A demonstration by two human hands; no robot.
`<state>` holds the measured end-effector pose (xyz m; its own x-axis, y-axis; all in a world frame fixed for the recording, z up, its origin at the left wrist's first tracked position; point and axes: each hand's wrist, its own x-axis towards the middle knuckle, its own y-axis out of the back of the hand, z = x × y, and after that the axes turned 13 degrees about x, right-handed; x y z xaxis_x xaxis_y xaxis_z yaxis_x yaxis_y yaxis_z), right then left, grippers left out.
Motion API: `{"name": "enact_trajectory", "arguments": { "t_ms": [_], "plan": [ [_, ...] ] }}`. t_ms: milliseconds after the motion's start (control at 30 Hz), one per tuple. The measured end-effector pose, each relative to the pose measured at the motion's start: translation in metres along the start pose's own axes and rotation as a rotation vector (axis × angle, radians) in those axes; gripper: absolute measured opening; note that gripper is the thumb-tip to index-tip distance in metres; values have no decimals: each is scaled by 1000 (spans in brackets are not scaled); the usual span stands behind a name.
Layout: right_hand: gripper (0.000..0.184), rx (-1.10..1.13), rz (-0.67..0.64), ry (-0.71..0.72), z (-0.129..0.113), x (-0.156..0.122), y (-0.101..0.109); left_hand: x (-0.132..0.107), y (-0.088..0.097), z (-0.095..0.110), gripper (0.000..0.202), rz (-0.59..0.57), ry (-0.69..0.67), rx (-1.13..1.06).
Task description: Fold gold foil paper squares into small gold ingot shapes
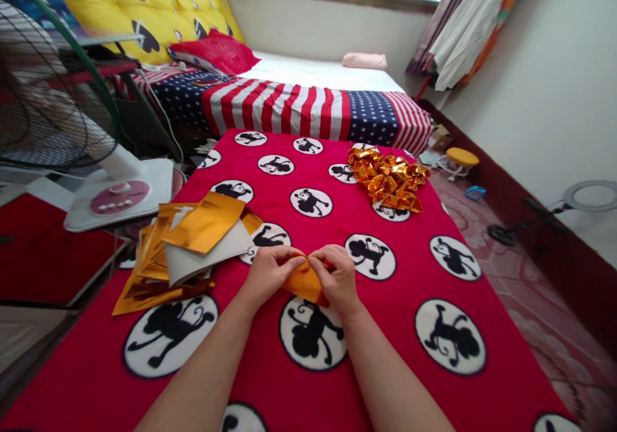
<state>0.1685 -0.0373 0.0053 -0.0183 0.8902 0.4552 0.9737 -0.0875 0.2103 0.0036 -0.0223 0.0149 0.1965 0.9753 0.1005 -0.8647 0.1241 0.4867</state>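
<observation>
My left hand (268, 269) and my right hand (337, 274) meet over the middle of the red monkey-print cloth (434, 303). Both pinch one small folded piece of gold foil paper (303, 285), fingertips pressed together along its top edge. A loose stack of gold foil sheets (193, 242), some showing their white backs, lies just left of my left hand. A pile of folded gold foil pieces (388, 180) sits farther back on the right side of the cloth.
A standing fan (53, 91) with its white base (118, 195) stands at the left edge. Behind the cloth is a bed with a flag-pattern cover (299, 107), a red pillow (216, 51) and a yellow cushion (139, 8). A small yellow stool (461, 157) is on the floor at the right.
</observation>
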Motion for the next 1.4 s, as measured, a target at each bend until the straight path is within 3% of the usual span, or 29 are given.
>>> {"name": "enact_trajectory", "arguments": {
  "t_ms": [200, 367, 567, 1067, 1167, 1267, 1400],
  "plan": [
    [8, 114, 66, -143, 5, -3, 0, 0, -3, -4, 14, 156, -43, 51],
    [14, 259, 89, -247, 10, -3, 3, 1, -2, -9, 13, 260, -59, 61],
    [16, 400, 102, -280, 8, -1, 5, 1, -2, -7, 11, 281, -61, 43],
    [18, 293, 214, -142, 9, -1, 7, 2, -6, -15, 16, 257, -4, -115],
    [12, 305, 205, -187, 12, -1, 6, 3, -5, -15, 17, 282, 6, -136],
    [22, 368, 225, -236, 17, -1, 6, 3, -3, -16, 15, 334, 31, -160],
    [17, 446, 237, -242, 18, -2, 6, 4, -3, -17, 15, 397, 55, -176]
  ]
}}
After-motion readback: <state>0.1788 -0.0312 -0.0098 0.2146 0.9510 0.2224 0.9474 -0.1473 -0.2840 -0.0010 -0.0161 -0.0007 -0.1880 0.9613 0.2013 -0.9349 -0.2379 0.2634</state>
